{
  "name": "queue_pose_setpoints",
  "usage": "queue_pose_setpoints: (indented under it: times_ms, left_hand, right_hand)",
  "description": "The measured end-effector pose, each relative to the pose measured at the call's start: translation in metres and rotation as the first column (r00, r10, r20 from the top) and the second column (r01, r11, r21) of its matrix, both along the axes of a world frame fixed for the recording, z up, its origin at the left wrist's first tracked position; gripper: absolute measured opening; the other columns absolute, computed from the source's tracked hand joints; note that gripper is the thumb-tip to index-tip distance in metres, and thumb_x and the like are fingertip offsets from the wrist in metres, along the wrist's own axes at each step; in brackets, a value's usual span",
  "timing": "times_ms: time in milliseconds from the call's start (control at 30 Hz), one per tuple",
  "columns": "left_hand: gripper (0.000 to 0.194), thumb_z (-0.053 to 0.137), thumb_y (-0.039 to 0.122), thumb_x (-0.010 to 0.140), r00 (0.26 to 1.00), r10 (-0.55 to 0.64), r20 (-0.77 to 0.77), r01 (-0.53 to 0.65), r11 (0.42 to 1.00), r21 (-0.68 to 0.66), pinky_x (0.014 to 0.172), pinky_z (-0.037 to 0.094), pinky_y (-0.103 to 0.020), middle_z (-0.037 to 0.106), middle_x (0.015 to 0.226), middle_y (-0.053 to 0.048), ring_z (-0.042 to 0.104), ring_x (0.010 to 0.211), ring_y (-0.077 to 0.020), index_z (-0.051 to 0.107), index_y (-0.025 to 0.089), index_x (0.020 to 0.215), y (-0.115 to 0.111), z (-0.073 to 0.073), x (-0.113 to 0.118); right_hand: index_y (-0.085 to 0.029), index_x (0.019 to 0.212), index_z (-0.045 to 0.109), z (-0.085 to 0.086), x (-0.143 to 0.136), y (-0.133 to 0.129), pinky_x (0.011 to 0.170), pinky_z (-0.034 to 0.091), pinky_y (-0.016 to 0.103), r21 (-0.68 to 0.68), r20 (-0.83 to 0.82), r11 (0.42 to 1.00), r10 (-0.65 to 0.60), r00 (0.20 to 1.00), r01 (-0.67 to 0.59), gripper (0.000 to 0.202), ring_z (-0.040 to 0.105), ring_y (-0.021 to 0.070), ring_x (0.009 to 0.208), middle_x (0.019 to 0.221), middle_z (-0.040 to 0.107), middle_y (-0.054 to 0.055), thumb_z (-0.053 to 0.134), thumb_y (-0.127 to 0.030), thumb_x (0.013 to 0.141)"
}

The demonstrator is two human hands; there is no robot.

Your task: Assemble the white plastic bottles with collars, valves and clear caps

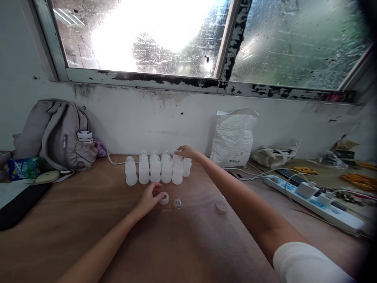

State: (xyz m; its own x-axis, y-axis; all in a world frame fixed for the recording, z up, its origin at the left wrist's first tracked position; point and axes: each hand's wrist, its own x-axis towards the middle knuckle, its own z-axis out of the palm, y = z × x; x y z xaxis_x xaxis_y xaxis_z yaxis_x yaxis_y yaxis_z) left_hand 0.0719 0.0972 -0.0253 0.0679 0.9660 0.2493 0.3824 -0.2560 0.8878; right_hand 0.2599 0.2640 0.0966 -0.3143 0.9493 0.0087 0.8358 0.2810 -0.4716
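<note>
Several frosted baby bottles [155, 169] stand upright in two close rows towards the wall, most with clear domed tops. My right hand [186, 151] reaches over the right end, its fingers curved closed at the top of a back-row baby bottle [177, 158]; the grip is partly hidden. Below that hand stands a shorter bottle with no dome [187, 167]. My left hand [151, 197] rests on the table with fingers apart, its thumb touching a white screw ring [164, 198]. Right of the ring lies a clear bottle teat [178, 203]. A clear dome cap [221, 206] lies farther right.
A grey backpack [59, 133] leans on the wall at left, near a black flat case [22, 206]. At right are a white plastic package [234, 137], a power strip [315, 202] and loose cables. The window wall [132, 118] bounds the table's back.
</note>
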Motion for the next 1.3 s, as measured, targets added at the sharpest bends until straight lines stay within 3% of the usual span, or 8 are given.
queue_pose_setpoints:
  times_ms: [500, 567, 633, 733, 900, 1033, 1167, 1300]
  left_hand:
    - [0.023, 0.057, 0.029, 0.069, 1.0, -0.017, -0.003, 0.017, 0.999, 0.031, 0.078, 0.043, -0.031, 0.058, 0.096, -0.006, 0.055, 0.084, -0.0168, 0.052, 0.017, 0.089, 0.001, -0.003, 0.0]
    - [0.023, 0.057, 0.028, 0.069, 1.0, -0.023, -0.005, 0.023, 0.999, 0.037, 0.078, 0.043, -0.031, 0.058, 0.095, -0.006, 0.055, 0.085, -0.0168, 0.052, 0.017, 0.088, 0.0, -0.002, 0.0]
    - [0.023, 0.058, 0.028, 0.068, 0.999, -0.029, -0.021, 0.029, 0.999, 0.041, 0.078, 0.043, -0.031, 0.059, 0.094, -0.006, 0.055, 0.085, -0.0171, 0.053, 0.017, 0.089, -0.001, 0.0, 0.0]
    - [0.027, 0.059, 0.026, 0.066, 0.997, -0.044, -0.056, 0.047, 0.997, 0.055, 0.079, 0.043, -0.031, 0.059, 0.093, -0.006, 0.055, 0.087, -0.0176, 0.053, 0.017, 0.09, -0.002, 0.0, 0.0]
    - [0.032, 0.062, 0.025, 0.063, 0.993, -0.062, -0.102, 0.071, 0.994, 0.082, 0.081, 0.043, -0.031, 0.06, 0.096, -0.006, 0.056, 0.089, -0.0188, 0.054, 0.018, 0.094, -0.002, -0.003, 0.001]
    - [0.037, 0.063, 0.023, 0.062, 0.98, -0.083, -0.178, 0.106, 0.987, 0.118, 0.081, 0.042, -0.032, 0.059, 0.099, -0.006, 0.054, 0.091, -0.0199, 0.054, 0.02, 0.097, -0.005, -0.003, 0.002]
    - [0.039, 0.064, 0.023, 0.06, 0.951, -0.067, -0.301, 0.121, 0.979, 0.162, 0.082, 0.04, -0.035, 0.059, 0.096, -0.005, 0.052, 0.091, -0.0228, 0.057, 0.022, 0.099, -0.006, -0.002, 0.004]
    - [0.032, 0.062, 0.025, 0.063, 0.955, -0.072, -0.289, 0.127, 0.976, 0.178, 0.08, 0.041, -0.033, 0.06, 0.092, -0.004, 0.053, 0.088, -0.0214, 0.06, 0.024, 0.095, -0.01, 0.004, 0.007]
  right_hand:
    - [-0.015, 0.106, 0.053, 0.004, 0.003, -0.015, 0.069, 0.042, 0.026, 0.031, -0.075, 0.999, -0.02, 0.997, 0.023, 0.049, 0.057, 0.0179, 0.084, 0.101, 0.059, 0.012, 0.046, -0.053, 0.075]
    - [-0.016, 0.106, 0.051, 0.006, 0.002, -0.026, 0.07, 0.041, 0.025, 0.154, -0.13, 0.987, -0.032, 0.991, 0.052, 0.043, 0.056, 0.0168, 0.084, 0.099, 0.059, 0.011, 0.042, -0.048, 0.079]
    - [-0.017, 0.103, 0.052, 0.002, 0.002, -0.049, 0.072, 0.039, 0.025, 0.395, -0.209, 0.913, -0.012, 0.978, 0.096, 0.033, 0.055, 0.0157, 0.084, 0.093, 0.06, 0.009, 0.038, -0.039, 0.084]
    - [-0.018, 0.091, 0.054, -0.02, 0.003, -0.101, 0.069, 0.037, 0.024, 0.601, -0.193, 0.799, 0.132, 0.972, 0.011, 0.027, 0.054, 0.0138, 0.072, 0.079, 0.059, 0.005, 0.031, -0.032, 0.087]
    - [-0.019, 0.094, 0.051, -0.088, 0.013, -0.178, 0.059, 0.038, 0.024, 0.492, -0.122, 0.861, 0.212, 0.97, -0.126, 0.021, 0.052, 0.014, 0.064, 0.073, 0.054, 0.003, 0.038, -0.031, 0.084]
    - [-0.02, 0.094, 0.052, -0.117, 0.021, -0.186, 0.063, 0.042, 0.028, 0.442, -0.082, 0.882, 0.219, 0.972, -0.162, 0.02, 0.052, 0.017, 0.072, 0.082, 0.053, 0.004, 0.048, -0.032, 0.079]
    - [-0.019, 0.092, 0.053, -0.121, 0.023, -0.179, 0.07, 0.043, 0.032, 0.445, -0.042, 0.866, 0.277, 0.96, -0.23, 0.017, 0.051, 0.0184, 0.078, 0.086, 0.052, 0.006, 0.048, -0.028, 0.079]
    - [-0.019, 0.099, 0.053, -0.12, 0.024, -0.18, 0.074, 0.042, 0.034, 0.447, -0.038, 0.85, 0.331, 0.943, -0.28, 0.021, 0.051, 0.0197, 0.085, 0.09, 0.053, 0.008, 0.048, -0.024, 0.079]
